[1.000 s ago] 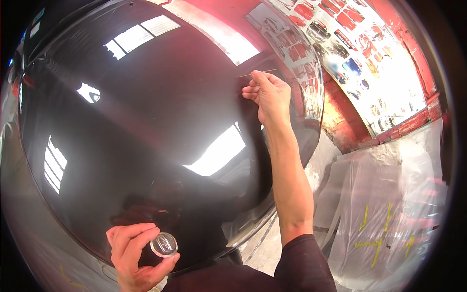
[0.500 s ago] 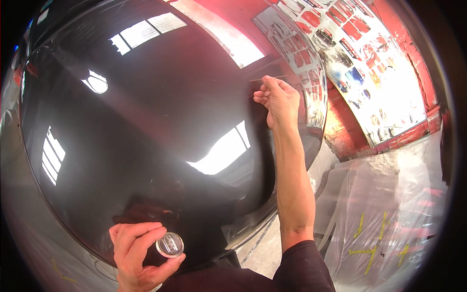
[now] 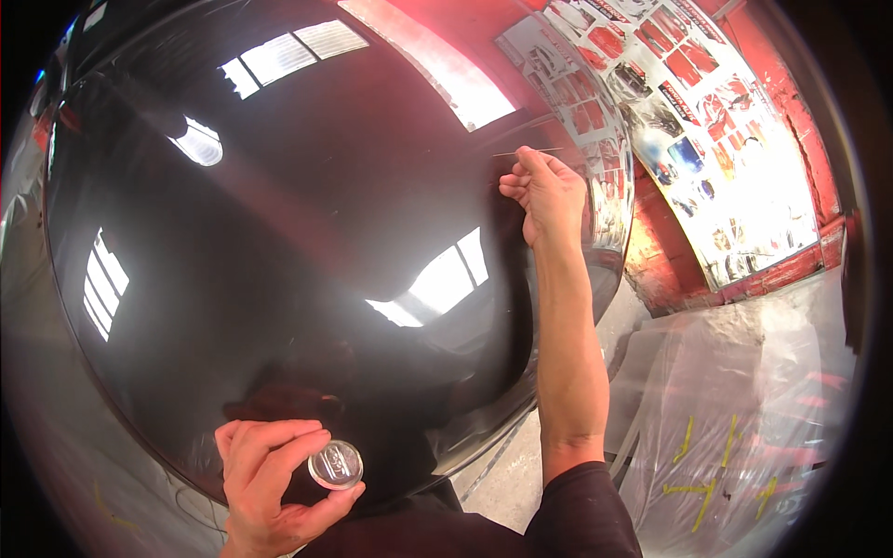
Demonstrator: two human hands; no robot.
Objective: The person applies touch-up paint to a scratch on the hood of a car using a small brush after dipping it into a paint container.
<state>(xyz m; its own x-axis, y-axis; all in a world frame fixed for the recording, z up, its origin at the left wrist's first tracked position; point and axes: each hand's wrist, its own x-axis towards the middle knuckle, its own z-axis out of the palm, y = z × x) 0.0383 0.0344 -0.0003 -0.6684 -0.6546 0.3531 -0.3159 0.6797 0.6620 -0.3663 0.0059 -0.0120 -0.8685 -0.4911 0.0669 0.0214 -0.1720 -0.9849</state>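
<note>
My left hand (image 3: 265, 479) pinches a small round container (image 3: 336, 465), clear and silvery with a pale rim, between thumb and fingers. It is held over the near edge of a glossy black car hood (image 3: 279, 288). Farther off, my right hand (image 3: 551, 197) is closed in a pinch on a thin stick (image 3: 503, 154) near the hood's right side. Both ends of the stick jut out beyond the fingertips. Whether it touches the paint I cannot tell. Bright window and lamp reflections lie across the hood, and what the container holds does not show clearly.
On the right stands a red wall (image 3: 659, 244) with a large picture poster (image 3: 721, 139). Below it, clear plastic sheeting (image 3: 716, 381) with yellow marks drapes down. A strip of pale floor (image 3: 516, 470) shows beside the hood's near right edge.
The view has shifted slightly, so the hood, wall and reflections sit a little farther right. Both hands keep the same grips, the container turned slightly.
</note>
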